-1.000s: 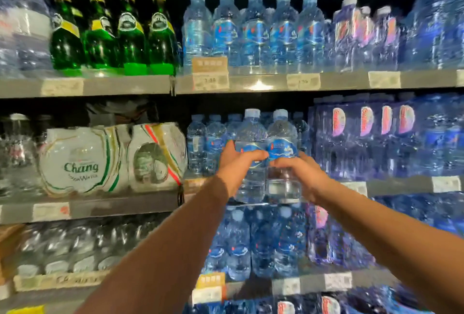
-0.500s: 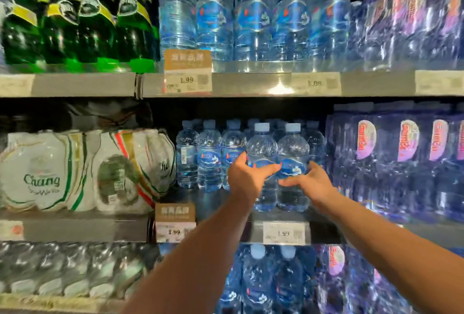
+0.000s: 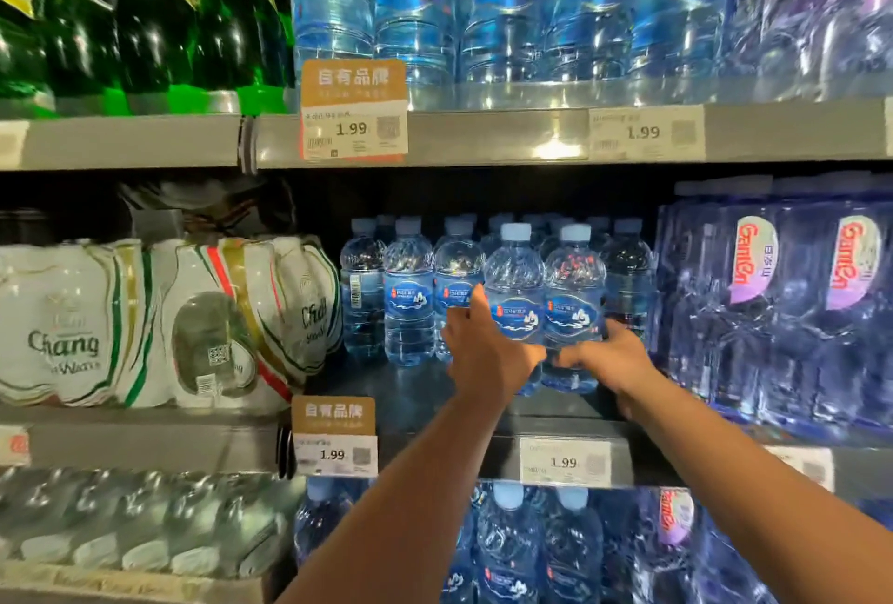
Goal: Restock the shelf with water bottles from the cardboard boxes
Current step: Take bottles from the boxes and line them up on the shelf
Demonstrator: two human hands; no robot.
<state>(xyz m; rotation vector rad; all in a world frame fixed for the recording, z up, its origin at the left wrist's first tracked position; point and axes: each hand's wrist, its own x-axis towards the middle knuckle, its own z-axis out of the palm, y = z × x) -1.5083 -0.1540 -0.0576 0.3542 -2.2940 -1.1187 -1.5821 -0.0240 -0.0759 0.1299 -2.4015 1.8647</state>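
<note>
Two clear plastic blue-labelled water bottles (image 3: 515, 279) stand side by side at the near edge of the grey metal shelf (image 3: 415, 393), my left hand (image 3: 488, 357) and right hand (image 3: 611, 357) each with fingers clamped round one, I judge so both slide back against the far row.

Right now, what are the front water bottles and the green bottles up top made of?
Front water bottles: probably thin clear plastic, glossy, with ribbed walls you can see through. Green bottles: dark shiny green, glass or plastic; cannot tell.
</note>
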